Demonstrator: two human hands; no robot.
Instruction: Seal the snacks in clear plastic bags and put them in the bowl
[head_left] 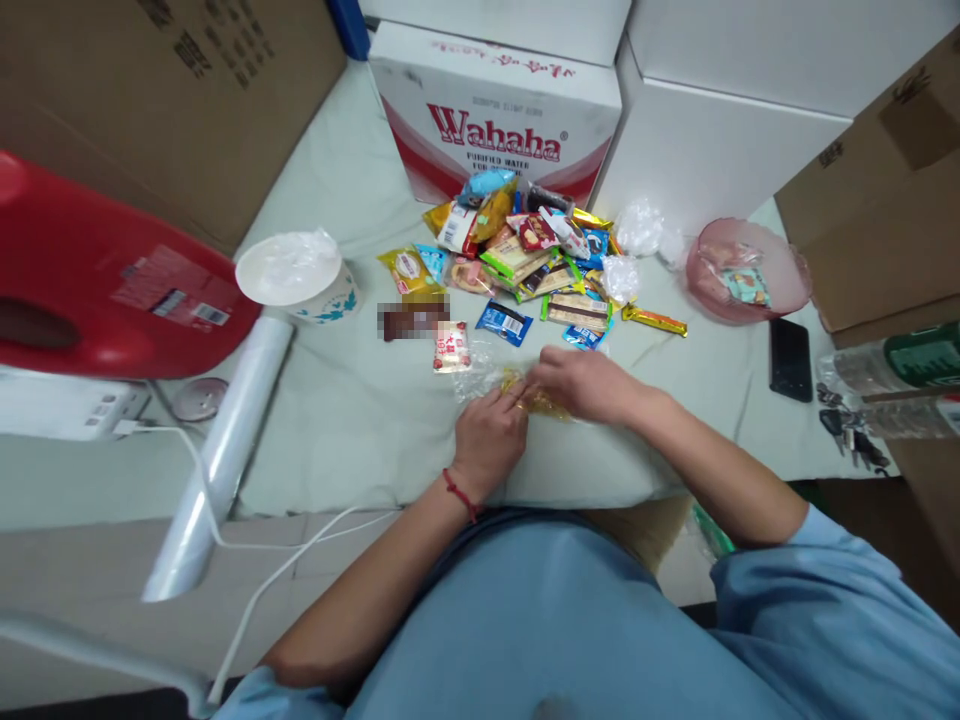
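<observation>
My left hand [489,440], with a red cord on its wrist, is closed at the near side of a gold wrapper [546,402]. Against the same wrapper, my right hand [581,382] pinches from the right, and the fingertips of both hands meet there. Crinkled clear plastic film [472,372] spreads out under and around the wrapper. How much of the wrapper the fingers cover I cannot tell. Just beyond lie a red-and-white snack packet [451,346], a blue packet [504,322] and a heap of mixed packaged snacks [517,250].
A paper tub [300,305] and a roll of film [225,450] lie left, beside a red container [112,270]. At right are a pink bowl [701,285], a phone [790,360], keys [851,435] and bottles. A Wahaha carton [495,110] stands behind the snacks.
</observation>
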